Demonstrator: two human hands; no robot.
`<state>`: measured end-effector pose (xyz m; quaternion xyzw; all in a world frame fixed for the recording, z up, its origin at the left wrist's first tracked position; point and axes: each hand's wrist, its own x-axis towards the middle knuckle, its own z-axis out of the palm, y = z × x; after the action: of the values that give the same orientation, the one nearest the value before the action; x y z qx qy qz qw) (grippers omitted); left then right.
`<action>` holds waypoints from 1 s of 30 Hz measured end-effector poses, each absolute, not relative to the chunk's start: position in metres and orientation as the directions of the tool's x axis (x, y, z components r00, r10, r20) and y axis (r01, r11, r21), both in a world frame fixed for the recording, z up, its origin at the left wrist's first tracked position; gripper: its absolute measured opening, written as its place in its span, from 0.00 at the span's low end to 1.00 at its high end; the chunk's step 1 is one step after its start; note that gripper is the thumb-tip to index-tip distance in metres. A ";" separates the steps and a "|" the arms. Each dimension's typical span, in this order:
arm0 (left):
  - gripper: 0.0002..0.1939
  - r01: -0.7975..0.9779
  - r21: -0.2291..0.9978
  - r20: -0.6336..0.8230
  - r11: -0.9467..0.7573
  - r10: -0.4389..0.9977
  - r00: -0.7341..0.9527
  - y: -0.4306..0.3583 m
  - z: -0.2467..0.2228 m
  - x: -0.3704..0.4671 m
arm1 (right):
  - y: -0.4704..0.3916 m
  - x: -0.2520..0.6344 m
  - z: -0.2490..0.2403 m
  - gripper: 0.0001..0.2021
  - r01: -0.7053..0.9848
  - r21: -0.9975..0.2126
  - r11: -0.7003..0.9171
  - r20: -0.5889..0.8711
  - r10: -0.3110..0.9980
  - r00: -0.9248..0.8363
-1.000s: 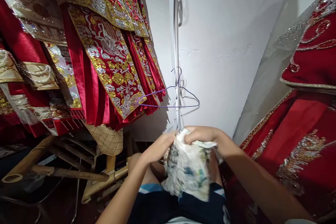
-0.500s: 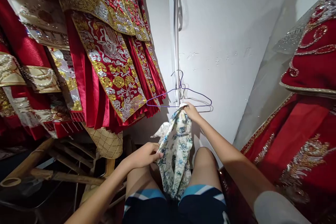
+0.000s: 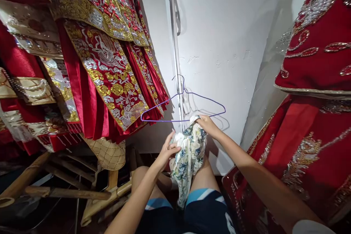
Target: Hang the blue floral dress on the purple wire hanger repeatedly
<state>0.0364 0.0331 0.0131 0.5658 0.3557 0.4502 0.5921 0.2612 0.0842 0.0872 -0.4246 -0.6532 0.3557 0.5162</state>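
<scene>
A white garment with a blue and green floral print (image 3: 189, 150) hangs bunched over my lap. My right hand (image 3: 207, 125) pinches its upper edge, close under the lower bar of a purple wire hanger (image 3: 161, 120). Whether those fingers also hold the hanger bar cannot be told. At the garment's left side, my left hand (image 3: 166, 150) has its fingers apart, with the thumb side against the cloth. The hanger is upright in front of the wall, its hook uppermost.
Red costumes with gold and silver embroidery (image 3: 109, 62) hang on the left, above a bamboo frame (image 3: 68, 193). More red beaded clothing (image 3: 304, 65) hangs at right. A metal pole (image 3: 174, 36) runs down the white wall (image 3: 225, 25).
My left hand has let go of the garment's lower left edge and moved up, fingers spreading. The garment has gathered closer together. The hanger looks nearer and larger; my view has shifted right.
</scene>
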 end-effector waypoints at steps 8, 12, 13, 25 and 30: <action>0.17 0.843 0.505 -0.630 -0.184 0.589 0.506 0.018 0.044 0.020 | 0.084 0.275 0.087 0.12 0.308 -0.857 0.413 0.414 0.908 -0.065; 0.09 0.973 0.219 -0.182 -0.074 0.976 0.115 0.032 0.083 -0.031 | 0.084 0.284 0.087 0.11 0.448 -0.778 0.441 0.475 0.879 -0.041; 0.11 0.976 0.211 -0.085 -0.053 0.994 0.072 0.039 0.096 -0.043 | 0.084 0.285 0.088 0.11 0.460 -0.771 0.439 0.477 0.878 -0.037; 0.14 0.740 0.423 0.475 -0.523 0.823 0.311 0.093 0.185 -0.005 | 0.063 0.251 0.080 0.11 0.346 -0.800 0.490 0.494 0.865 -0.082; 0.10 0.754 0.264 0.546 -0.602 0.737 0.398 0.103 0.187 -0.005 | 0.047 0.269 0.090 0.21 0.497 -0.714 0.493 0.572 0.820 0.009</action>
<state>-0.0047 0.1026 0.1873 0.8360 0.4458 0.3199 -0.0129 0.2686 0.0469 0.0900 -0.4795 -0.6868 0.1541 0.5241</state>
